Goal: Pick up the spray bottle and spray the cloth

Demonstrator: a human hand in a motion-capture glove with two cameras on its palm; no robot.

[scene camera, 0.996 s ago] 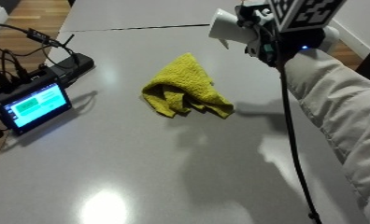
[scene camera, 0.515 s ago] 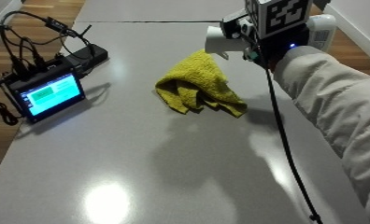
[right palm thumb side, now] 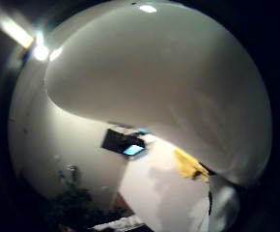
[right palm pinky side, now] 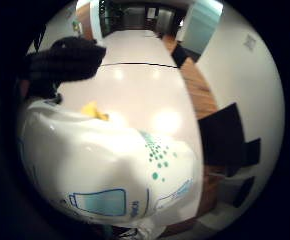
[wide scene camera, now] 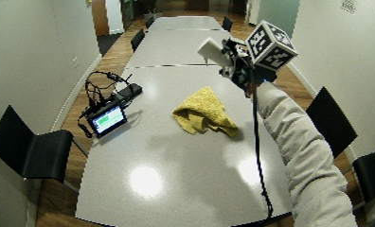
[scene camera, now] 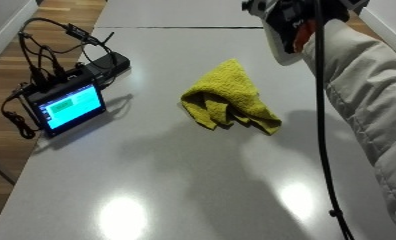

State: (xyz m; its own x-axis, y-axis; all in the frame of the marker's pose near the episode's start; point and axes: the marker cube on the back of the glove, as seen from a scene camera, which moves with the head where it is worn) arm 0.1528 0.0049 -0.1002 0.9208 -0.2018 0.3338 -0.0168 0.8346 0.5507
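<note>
Above the tabletop (scene camera: pixel 185 200), near its far right edge, held up the white spray bottle (scene camera: pixel 282 37) in the gloved right hand (scene camera: pixel 303 22), fingers curled round it. Lay bunched mid-tabletop: yellow cloth (scene camera: pixel 228 97). Picking up looked done; next, probably aim nozzle down and squeeze.

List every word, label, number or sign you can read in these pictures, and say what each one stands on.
No text can be read anywhere.
Spray bottle, gripped in the gloved right hand: teal dots and blue outline drawings, with small print beside them too blurred to read.
Small screen on the table: a green box on a cyan display, its writing too small to read.
Yellow cloth: no label shows.
</note>
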